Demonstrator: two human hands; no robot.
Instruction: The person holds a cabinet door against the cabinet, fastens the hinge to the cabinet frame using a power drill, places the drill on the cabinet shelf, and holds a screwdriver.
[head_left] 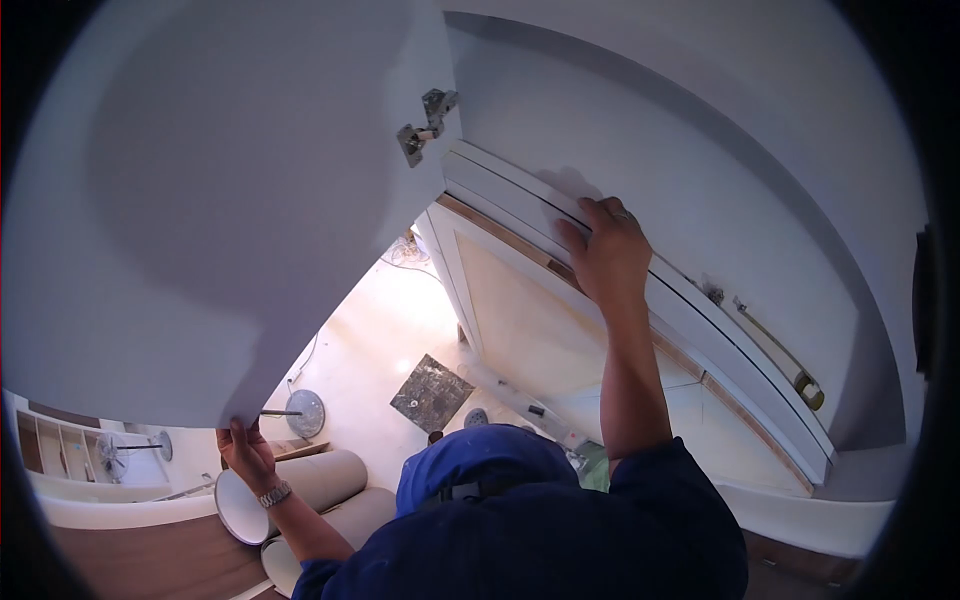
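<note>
A large white cabinet door swings out across the left of the view, with a metal hinge near its right edge. My left hand, a watch on its wrist, is closed on the door's lower edge. My right hand reaches to the white cabinet's front edge. Its fingers bend over the top of that edge and its thumb lies on the front side. Inside the cabinet lie a long narrow yellowish object and some small metal pieces, too small to name.
A blue cap and dark clothing fill the bottom middle. Far below are a dark square board, two large rolls and a round grey plate-like base on the pale floor. Shelving stands at the lower left.
</note>
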